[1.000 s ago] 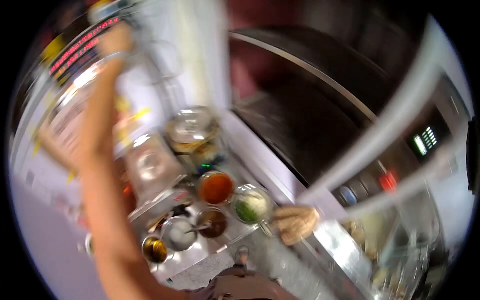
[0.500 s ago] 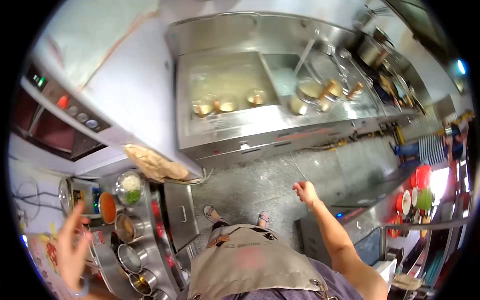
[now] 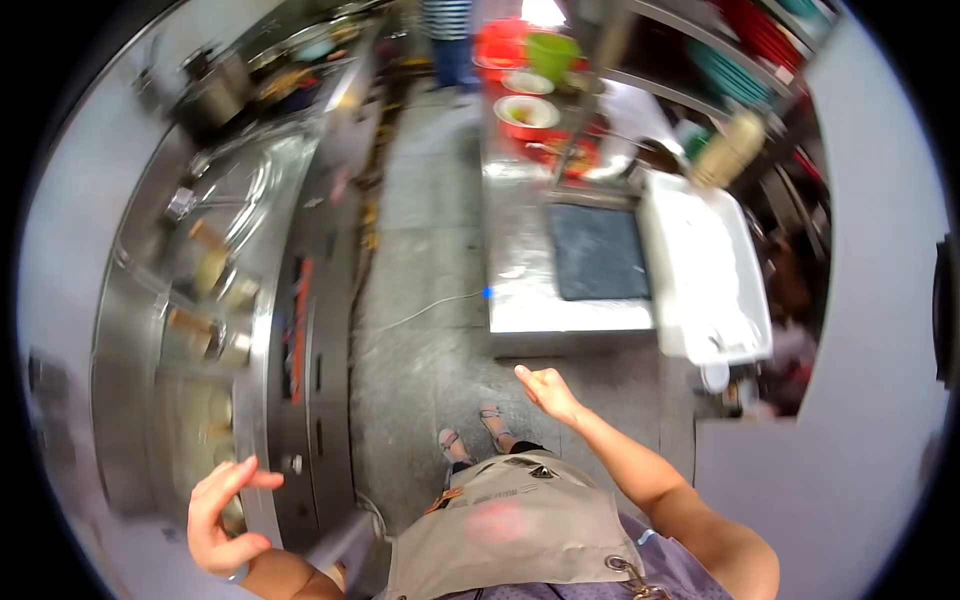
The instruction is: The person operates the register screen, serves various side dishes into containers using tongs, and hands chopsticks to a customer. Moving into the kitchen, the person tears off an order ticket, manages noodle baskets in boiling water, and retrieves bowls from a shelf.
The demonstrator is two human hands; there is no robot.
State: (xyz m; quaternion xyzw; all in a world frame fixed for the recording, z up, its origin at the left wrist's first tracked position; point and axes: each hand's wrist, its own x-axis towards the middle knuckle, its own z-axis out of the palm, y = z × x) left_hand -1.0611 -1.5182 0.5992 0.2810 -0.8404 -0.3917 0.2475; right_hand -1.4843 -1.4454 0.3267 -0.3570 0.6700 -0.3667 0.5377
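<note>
My left hand (image 3: pixel 225 515) is raised at the lower left with its fingers apart and nothing in it. It is nearest the steel cooking counter (image 3: pixel 275 420), overlapping the counter's front edge in view; I cannot tell whether it touches. Strainers with wooden handles (image 3: pixel 195 322) stand in that counter. My right hand (image 3: pixel 545 390) hangs over the floor, just short of the steel worktable (image 3: pixel 525 310), with its thumb stretched out and the other fingers curled. Nothing shows in it. A dark flat panel (image 3: pixel 600 252) lies in the worktable's top.
A long white tub (image 3: pixel 705 275) stands right of the worktable. Red bowls (image 3: pixel 525 118) and a green container (image 3: pixel 550 55) sit farther back. A person in a striped top (image 3: pixel 445 20) stands down the aisle (image 3: pixel 420 230). A thin cable (image 3: pixel 430 308) crosses the floor.
My view has swung to the right. The side counter with pots and food containers has left view; the worktable is now ahead. My left hand now shows over the cooking counter.
</note>
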